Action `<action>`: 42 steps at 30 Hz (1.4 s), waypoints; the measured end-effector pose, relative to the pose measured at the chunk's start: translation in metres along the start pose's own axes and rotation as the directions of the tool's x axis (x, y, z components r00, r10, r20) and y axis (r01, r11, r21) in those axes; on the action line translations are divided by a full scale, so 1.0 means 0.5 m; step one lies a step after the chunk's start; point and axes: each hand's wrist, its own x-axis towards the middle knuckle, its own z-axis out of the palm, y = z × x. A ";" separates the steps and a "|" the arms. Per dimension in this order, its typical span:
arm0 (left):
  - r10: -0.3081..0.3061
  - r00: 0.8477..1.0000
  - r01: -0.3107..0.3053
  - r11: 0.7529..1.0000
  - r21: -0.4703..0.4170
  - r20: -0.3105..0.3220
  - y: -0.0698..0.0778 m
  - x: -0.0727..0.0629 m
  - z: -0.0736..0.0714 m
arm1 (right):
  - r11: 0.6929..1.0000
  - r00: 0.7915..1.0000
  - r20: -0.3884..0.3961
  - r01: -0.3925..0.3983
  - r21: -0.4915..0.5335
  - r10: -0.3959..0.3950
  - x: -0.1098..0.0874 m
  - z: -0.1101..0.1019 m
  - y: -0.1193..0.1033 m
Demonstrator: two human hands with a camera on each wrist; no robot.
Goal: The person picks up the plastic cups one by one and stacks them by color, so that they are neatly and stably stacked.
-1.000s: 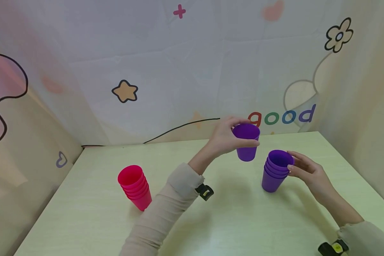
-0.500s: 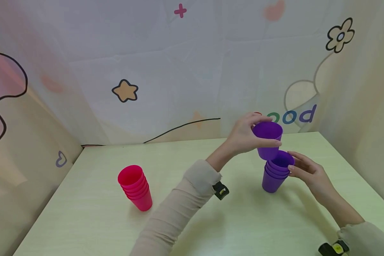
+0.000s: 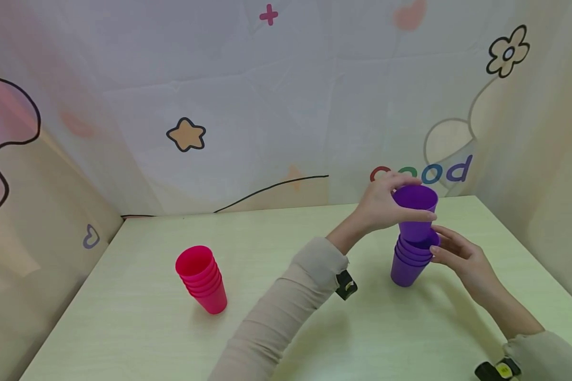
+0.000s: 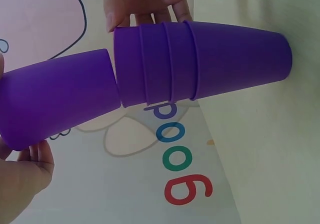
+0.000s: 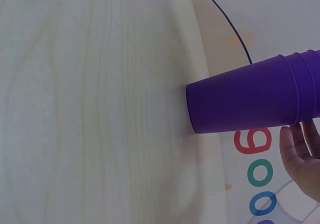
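Note:
My left hand (image 3: pixel 381 209) holds a single purple cup (image 3: pixel 416 198) near its rim, thumb across the front and fingers behind. The cup's base is right at the mouth of a stack of several nested purple cups (image 3: pixel 406 272), which stands upright on the table. In the left wrist view the held cup (image 4: pixel 60 96) lines up at a slight angle with the stack (image 4: pixel 235 59), base at the top rim. My right hand (image 3: pixel 464 262) steadies the stack from the right, its thumb and fingers round the upper rims. The right wrist view shows its fingers (image 5: pixel 289 143) against the stack's side.
A stack of several nested pinkish-red cups (image 3: pixel 209 296) stands on the left part of the pale table (image 3: pixel 124 328). Behind the table hangs a printed cloth (image 3: pixel 248 132) with side panels. My left forearm stretches over the table's middle.
My left hand has carried the single purple cup rightward, from left of the purple stack to over its mouth. The right hand and both stacks have stayed in place.

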 end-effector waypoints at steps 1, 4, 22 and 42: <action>-0.001 1.000 0.001 1.000 -0.010 -0.005 -0.002 0.001 0.003 | 1.000 1.000 0.000 0.000 0.000 0.000 0.000 0.000 0.000; 0.001 1.000 -0.002 1.000 -0.020 -0.024 -0.003 0.003 0.010 | 1.000 1.000 -0.004 -0.006 -0.004 0.006 0.000 0.000 -0.001; -0.054 0.998 0.056 0.997 -0.056 0.029 -0.030 -0.008 0.027 | 0.999 1.000 -0.020 -0.004 -0.044 0.003 0.001 0.003 -0.003; -0.019 0.995 0.024 0.999 -0.048 0.102 -0.079 -0.022 0.032 | 0.999 0.998 -0.021 0.052 0.011 -0.052 0.004 0.011 -0.003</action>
